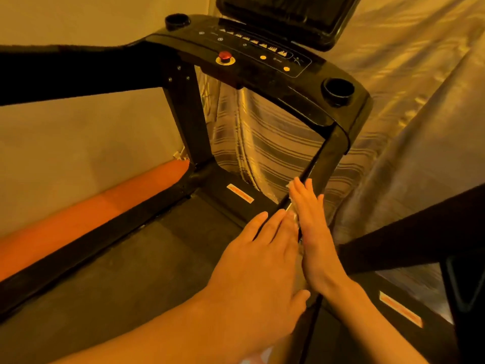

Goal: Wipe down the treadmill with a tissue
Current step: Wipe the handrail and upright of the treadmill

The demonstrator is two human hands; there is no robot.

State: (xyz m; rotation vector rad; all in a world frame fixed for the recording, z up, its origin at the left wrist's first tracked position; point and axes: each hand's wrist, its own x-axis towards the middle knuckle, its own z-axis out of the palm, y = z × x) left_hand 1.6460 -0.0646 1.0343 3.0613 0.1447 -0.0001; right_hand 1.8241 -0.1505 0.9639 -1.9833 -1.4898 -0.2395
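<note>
Head view: a tissue (pixel 293 210) is pressed against the right post (pixel 329 164) of the treadmill (pixel 252 74) between the flat, straight-fingered left hand (pixel 262 256) and right hand (pixel 315 232), seemingly so both sides are wiped together.

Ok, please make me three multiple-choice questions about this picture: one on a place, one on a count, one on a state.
1. Where is the tissue?
A. on the left handrail
B. between the left hand and the right hand, on the right post
C. on the belt

2. How many cup holders has the console?
A. one
B. two
C. four

3. How are the fingers?
A. straight, pressed flat
B. curled into fists
C. spread in the air

Key: 1 B, white paper shows between the palms on the post; 2 B, one sits at each end; 3 A, all lie stretched along the post.
</note>
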